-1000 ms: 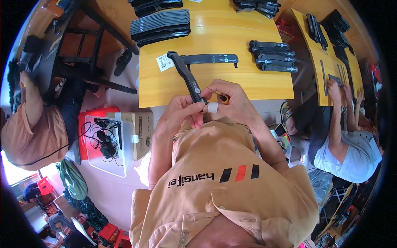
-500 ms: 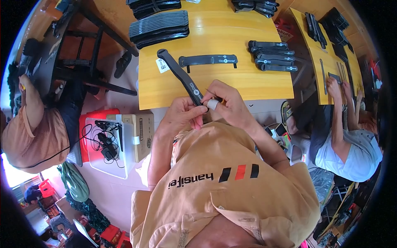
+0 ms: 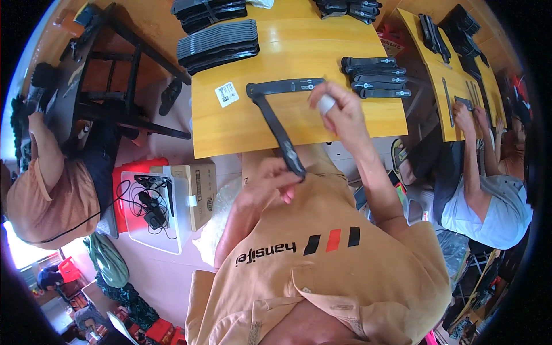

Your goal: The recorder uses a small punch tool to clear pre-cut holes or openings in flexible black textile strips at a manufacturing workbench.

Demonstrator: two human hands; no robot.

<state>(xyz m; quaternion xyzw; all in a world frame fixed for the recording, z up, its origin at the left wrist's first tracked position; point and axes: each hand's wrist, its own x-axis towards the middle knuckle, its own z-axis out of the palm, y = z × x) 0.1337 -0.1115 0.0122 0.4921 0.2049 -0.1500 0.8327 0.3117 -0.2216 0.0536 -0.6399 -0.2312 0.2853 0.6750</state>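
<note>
I see the left hand (image 3: 267, 187) clamped on 1 black strip (image 3: 279, 133), angled toward 11 o'clock over the table (image 3: 230, 129). The right hand (image 3: 339, 109) pinches a white piece (image 3: 326, 104). Next, I judge, it goes on the strip.

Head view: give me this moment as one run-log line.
left hand: holds long black bar by near end | right hand: over yellow table, small white piece in fingers | second black bar: flat on table

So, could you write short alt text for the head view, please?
A person's left hand holds one end of a long black strip over a yellow table, while the right hand lifts a small white piece above it.
</note>
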